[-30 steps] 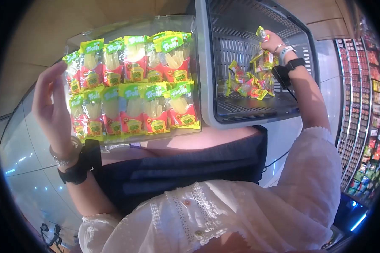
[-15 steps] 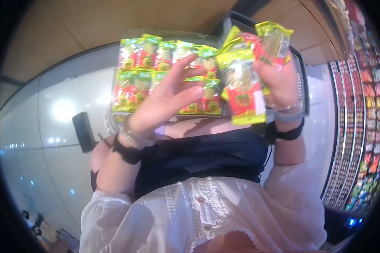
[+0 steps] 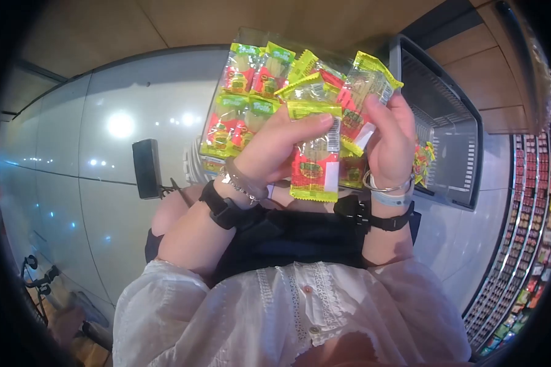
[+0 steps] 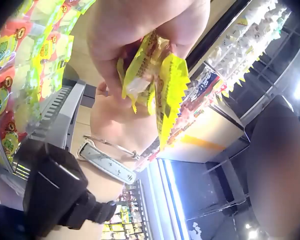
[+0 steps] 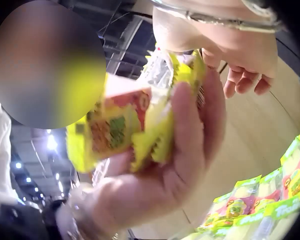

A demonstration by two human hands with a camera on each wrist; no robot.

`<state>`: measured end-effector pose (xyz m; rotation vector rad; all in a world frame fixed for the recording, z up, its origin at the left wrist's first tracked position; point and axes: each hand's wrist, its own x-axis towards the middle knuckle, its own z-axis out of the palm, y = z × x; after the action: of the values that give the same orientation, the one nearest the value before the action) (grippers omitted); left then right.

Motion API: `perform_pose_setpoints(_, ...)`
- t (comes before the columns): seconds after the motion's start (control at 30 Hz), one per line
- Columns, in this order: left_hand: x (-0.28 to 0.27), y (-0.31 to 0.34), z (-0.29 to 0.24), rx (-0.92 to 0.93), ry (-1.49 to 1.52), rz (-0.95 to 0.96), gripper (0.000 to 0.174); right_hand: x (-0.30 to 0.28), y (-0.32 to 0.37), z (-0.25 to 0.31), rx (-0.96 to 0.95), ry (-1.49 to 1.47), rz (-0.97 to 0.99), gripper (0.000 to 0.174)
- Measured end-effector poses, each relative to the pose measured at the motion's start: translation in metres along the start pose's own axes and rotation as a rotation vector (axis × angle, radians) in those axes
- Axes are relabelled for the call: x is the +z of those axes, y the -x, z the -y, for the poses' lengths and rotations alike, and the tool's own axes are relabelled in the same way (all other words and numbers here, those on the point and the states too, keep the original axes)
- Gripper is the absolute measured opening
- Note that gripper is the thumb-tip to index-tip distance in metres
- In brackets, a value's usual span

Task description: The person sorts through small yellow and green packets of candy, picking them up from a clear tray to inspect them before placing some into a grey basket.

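My left hand (image 3: 266, 147) pinches a yellow-and-red candy packet (image 3: 312, 177), thumb across its top edge. Close on the right, my right hand (image 3: 392, 144) grips another packet (image 3: 358, 98) between thumb and fingers. More packets fan out between the two hands. Behind them lies a clear tray holding rows of green-topped packets (image 3: 245, 64). In the left wrist view, yellow packets (image 4: 171, 95) stick out beside my right hand (image 4: 122, 117). The right wrist view shows my left hand (image 5: 165, 170) curled round packets (image 5: 115, 127), below my right hand (image 5: 215, 35).
A grey slotted basket (image 3: 473, 128) stands right of the tray, with loose packets (image 3: 423, 160) inside. A black box-shaped object (image 3: 146, 168) is on the left. Stocked shelves (image 3: 514, 244) line the far right, and a wooden panel (image 3: 196, 21) runs behind the tray.
My right hand has come out of the basket with several packets and over toward the tray. My left hand has moved right and now pinches a packet that hung from the right hand.
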<state>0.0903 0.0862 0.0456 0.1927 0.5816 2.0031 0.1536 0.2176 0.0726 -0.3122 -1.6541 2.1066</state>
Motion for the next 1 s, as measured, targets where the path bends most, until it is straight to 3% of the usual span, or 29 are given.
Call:
perform_pose_setpoints(0.13,-0.018,-0.011,0.003,-0.059,-0.05,-0.083,0.03,-0.019,-0.007,0.002,-0.02,-0.073,-0.156,0.03)
perform_pose_setpoints(0.27,-0.023,-0.008,-0.011,0.063,-0.166,-0.183,0.032,-0.034,-0.013,0.004,-0.138,-0.145,-0.281,0.023)
perform_pose_setpoints(0.4,-0.035,-0.002,-0.045,0.313,-0.113,-0.284,0.031,-0.036,-0.012,-0.007,-0.127,-0.254,-0.343,0.021)
perform_pose_setpoints(0.47,-0.042,0.001,-0.056,0.36,-0.135,-0.356,0.029,-0.029,-0.013,-0.012,-0.144,-0.253,-0.372,0.022)
perform_pose_setpoints(0.53,-0.045,0.004,-0.062,0.446,-0.129,-0.338,0.026,-0.02,-0.016,-0.016,-0.181,-0.074,-0.374,0.024)
perform_pose_setpoints(0.6,-0.049,0.004,-0.065,0.454,-0.134,-0.33,0.024,-0.021,-0.019,-0.023,-0.179,-0.087,-0.358,0.025)
perform_pose_setpoints(0.7,-0.049,0.005,-0.066,0.452,-0.108,-0.307,0.023,-0.037,-0.021,-0.039,0.081,-0.376,-0.05,0.022)
perform_pose_setpoints(0.77,-0.045,0.006,-0.065,0.448,-0.088,-0.252,0.022,-0.03,-0.019,-0.043,0.092,-0.312,-0.043,0.027)
perform_pose_setpoints(0.83,-0.049,0.006,-0.067,0.433,-0.071,-0.239,0.023,-0.023,-0.019,-0.042,0.117,-0.317,0.042,0.044)
perform_pose_setpoints(0.93,-0.048,0.008,-0.067,0.416,-0.07,-0.25,0.024,-0.011,-0.019,-0.038,0.238,-0.485,0.021,0.047)
perform_pose_setpoints(1.0,-0.046,0.008,-0.067,0.418,-0.083,-0.277,0.024,-0.02,-0.02,-0.038,0.285,-0.327,0.116,0.042)
